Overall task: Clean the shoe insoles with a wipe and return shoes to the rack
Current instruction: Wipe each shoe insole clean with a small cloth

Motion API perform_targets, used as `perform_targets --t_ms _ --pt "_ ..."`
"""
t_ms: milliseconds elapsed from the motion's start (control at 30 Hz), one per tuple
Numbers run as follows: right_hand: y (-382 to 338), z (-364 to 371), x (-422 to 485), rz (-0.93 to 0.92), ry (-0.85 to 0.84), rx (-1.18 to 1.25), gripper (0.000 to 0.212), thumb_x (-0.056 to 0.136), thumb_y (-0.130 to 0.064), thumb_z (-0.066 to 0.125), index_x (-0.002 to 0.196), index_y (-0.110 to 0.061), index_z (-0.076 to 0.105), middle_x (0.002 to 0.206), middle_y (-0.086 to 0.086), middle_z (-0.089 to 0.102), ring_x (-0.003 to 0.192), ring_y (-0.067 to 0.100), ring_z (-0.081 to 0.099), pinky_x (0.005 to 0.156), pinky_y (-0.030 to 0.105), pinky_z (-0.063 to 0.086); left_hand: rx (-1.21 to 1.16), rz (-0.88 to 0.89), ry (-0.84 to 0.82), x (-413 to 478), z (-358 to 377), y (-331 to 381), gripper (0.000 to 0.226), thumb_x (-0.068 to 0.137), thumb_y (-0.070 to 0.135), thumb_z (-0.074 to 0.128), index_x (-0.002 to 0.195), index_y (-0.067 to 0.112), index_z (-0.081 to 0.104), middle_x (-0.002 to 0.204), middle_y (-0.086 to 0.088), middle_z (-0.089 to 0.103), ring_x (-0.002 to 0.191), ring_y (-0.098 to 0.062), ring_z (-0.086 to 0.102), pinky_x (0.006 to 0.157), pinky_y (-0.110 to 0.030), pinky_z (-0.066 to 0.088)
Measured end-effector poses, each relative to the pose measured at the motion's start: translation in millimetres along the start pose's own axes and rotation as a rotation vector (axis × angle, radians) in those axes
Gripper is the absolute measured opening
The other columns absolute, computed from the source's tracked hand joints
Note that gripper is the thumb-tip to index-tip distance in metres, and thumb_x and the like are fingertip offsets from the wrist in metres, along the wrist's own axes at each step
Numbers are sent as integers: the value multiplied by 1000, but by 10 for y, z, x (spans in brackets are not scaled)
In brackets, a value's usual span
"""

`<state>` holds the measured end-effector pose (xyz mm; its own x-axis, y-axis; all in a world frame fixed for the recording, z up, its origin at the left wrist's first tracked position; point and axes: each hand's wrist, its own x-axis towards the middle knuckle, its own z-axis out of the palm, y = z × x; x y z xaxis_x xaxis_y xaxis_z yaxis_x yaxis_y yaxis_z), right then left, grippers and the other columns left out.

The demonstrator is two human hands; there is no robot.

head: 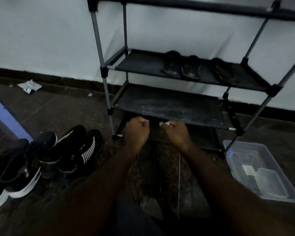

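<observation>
While left hand (137, 132), right hand (174, 132) clench | rack (160, 103) top cropped | slippers (180, 67) murky

This looks like a lived-in room of a home, seen low down by the wall. A metal-framed shoe rack (167, 103) with fabric shelves stands against a pale painted wall (41, 40) with dark skirting (58, 79). Worn sandals (180, 67) sit on one shelf, sneakers (41, 159) are bunched on the dark stone-like floor (58, 108), and a clear plastic tub (276, 168) lies beside the rack.
</observation>
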<state>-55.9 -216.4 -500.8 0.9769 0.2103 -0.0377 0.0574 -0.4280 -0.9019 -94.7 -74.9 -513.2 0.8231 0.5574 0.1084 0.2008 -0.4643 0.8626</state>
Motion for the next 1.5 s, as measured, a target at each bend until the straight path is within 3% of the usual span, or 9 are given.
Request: perform_targets --t_ms 200,400,500,633,833,1000,1167,1333,1500 --pt "-1019 -415 469 -153 246 224 21 90 -19 64 70 -12 63 63 5 63 45 12 56 45 19 41 -211 160 94 660 -274 1142 22 85 28 60 66 16 59 75 -9 70 72 -27 70 69 -45 59" --pt "-1170 -498 684 -75 279 290 14 94 -20 60 84 -10 60 80 12 68 52 21 65 42 23 40 -323 -29 -54 991 -108 1526 24 94 28 58 81 8 57 94 -21 68 76 -29 69 53 -32 57" --pt "-1132 -496 683 -90 275 262 15 96 -22 59 96 -7 64 84 11 70 51 17 64 43 23 41 -412 -106 -47 1044 -69 1523 23 94 27 61 91 5 57 84 -17 66 60 -20 65 43 -24 48" --pt "-1122 -496 730 -109 284 258 16 96 -21 59 93 -8 66 79 11 70 49 14 59 51 28 44 -419 -144 -76 1038 -65 1547 20 92 21 64 95 2 58 70 -13 64 51 -16 60 37 -20 43" --pt "-1152 -489 694 -97 261 292 17 95 -20 59 91 -6 66 77 9 68 47 13 59 44 24 41 -511 -231 -96 981 -61 1615 10 92 2 58 83 1 54 70 -16 63 55 -17 62 42 -22 51" --pt "-1182 -521 583 -96 290 285 16 94 -16 59 83 -7 66 71 11 67 49 14 60 48 27 44 -569 -240 -115 844 -113 1610 14 89 1 61 101 -5 58 76 -18 65 56 -17 64 40 -21 48" --pt "-1190 -552 415 -126 311 284 19 92 -21 62 76 -10 67 73 12 71 51 17 61 52 29 46 -642 -267 -136 608 -233 1579 15 89 8 61 96 -5 60 77 -18 66 58 -19 64 43 -22 51" --pt "-1047 -580 93 -150 293 292 19 87 -19 68 70 -10 67 71 11 70 50 14 58 45 22 41 -699 -293 -188 238 -258 1401 22 87 8 66 103 -6 61 78 -16 67 60 -18 64 46 -20 53" --pt "-793 -603 -239 -114 248 327 22 88 -16 69 68 -11 63 62 5 64 47 14 55 39 19 37 -707 -320 -213 -68 -250 1249 17 91 -1 53 107 -4 60 76 -17 65 63 -19 64 50 -19 55"
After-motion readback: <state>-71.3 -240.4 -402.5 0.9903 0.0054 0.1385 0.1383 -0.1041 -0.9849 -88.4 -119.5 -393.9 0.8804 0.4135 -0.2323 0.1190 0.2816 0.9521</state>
